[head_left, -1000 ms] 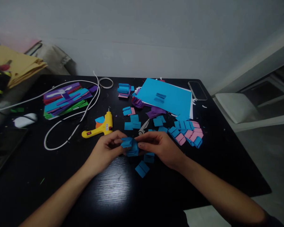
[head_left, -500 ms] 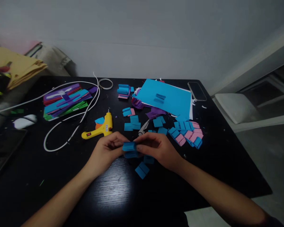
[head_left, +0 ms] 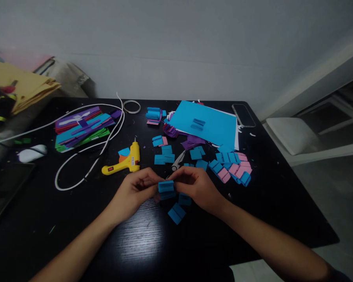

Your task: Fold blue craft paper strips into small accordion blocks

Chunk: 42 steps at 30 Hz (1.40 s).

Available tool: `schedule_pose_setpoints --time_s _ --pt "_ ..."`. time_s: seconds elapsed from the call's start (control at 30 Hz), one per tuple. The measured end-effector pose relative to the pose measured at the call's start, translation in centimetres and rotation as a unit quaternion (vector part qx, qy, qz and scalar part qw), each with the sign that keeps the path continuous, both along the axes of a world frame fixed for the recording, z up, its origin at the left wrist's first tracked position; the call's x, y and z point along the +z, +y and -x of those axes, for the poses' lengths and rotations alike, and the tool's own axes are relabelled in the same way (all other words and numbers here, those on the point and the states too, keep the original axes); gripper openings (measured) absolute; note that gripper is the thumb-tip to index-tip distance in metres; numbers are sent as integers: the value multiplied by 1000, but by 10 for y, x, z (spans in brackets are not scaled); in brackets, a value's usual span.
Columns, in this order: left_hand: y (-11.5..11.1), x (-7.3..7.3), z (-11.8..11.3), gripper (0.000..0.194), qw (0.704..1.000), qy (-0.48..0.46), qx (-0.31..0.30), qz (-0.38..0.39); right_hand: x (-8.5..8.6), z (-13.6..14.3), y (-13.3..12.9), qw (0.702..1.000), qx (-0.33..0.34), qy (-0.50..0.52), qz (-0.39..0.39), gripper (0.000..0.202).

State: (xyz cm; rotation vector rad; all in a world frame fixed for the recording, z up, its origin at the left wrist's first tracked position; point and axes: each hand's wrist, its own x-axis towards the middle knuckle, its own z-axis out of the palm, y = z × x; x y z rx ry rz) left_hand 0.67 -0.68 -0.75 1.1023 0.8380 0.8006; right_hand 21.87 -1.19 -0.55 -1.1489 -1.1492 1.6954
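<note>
Between my two hands a small stack of folded blue paper pieces (head_left: 166, 188) is held above the black table. My left hand (head_left: 137, 192) pinches its left side, and my right hand (head_left: 195, 188) grips the right side. Just below lies a loose blue square (head_left: 177, 213) with a dark line across it. Scissors (head_left: 178, 161), partly hidden, rest behind my right hand. A yellow glue gun (head_left: 125, 161) lies beyond my left hand. Several blue and pink pieces (head_left: 237, 166) are spread to the right of my right hand.
A white cable (head_left: 57, 176) loops across the left side, near bundled coloured strips (head_left: 82, 127) and a white mouse (head_left: 32, 153). At the back are a tape ring (head_left: 131, 107), a stacked paper pile (head_left: 153, 116), a large blue sheet (head_left: 211, 125) and a phone (head_left: 244, 115).
The held blue stack has shifted slightly right and its layers show more clearly. Both hands still grip it, with only slight movement. The whole view has dropped a little.
</note>
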Motion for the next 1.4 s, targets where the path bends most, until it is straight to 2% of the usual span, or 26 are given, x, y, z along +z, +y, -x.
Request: schedule_pose_setpoints --time_s 0.23,0.43,0.6,0.67,0.73,0.87,0.93,1.03,1.23,1.33,1.4 --pt "-1 -4 -1 5 1000 12 8 2 -2 -1 0 1000 5 -14 -8 10" --pt "-2 -1 -3 5 999 32 13 -2 0 0 -1 997 11 -44 -65 12" --pt "-4 1 -5 10 999 45 23 -9 9 -7 7 992 54 -70 -92 11" --pt "-4 1 -5 15 998 46 32 -8 16 -18 24 990 76 -81 -91 12" --pt "-4 1 -6 20 998 46 41 -5 22 -32 51 984 64 -116 -116 16" --pt "-5 2 -8 21 997 63 43 -4 30 -58 120 977 -47 -157 -134 18" --pt "-5 2 -8 21 997 70 45 -7 30 -64 151 972 -57 -187 -128 19" --pt "-6 3 -9 21 996 78 45 -12 28 -66 184 970 -54 -202 -122 19" --pt "-6 1 -8 18 994 98 27 -29 30 -57 215 969 -36 -217 -114 23" --pt "-7 -2 -7 18 992 112 24 -46 37 -52 213 972 -37 -202 -114 19" --pt "-7 -3 -6 19 989 130 36 -61 42 -50 202 974 -50 -184 -123 16"
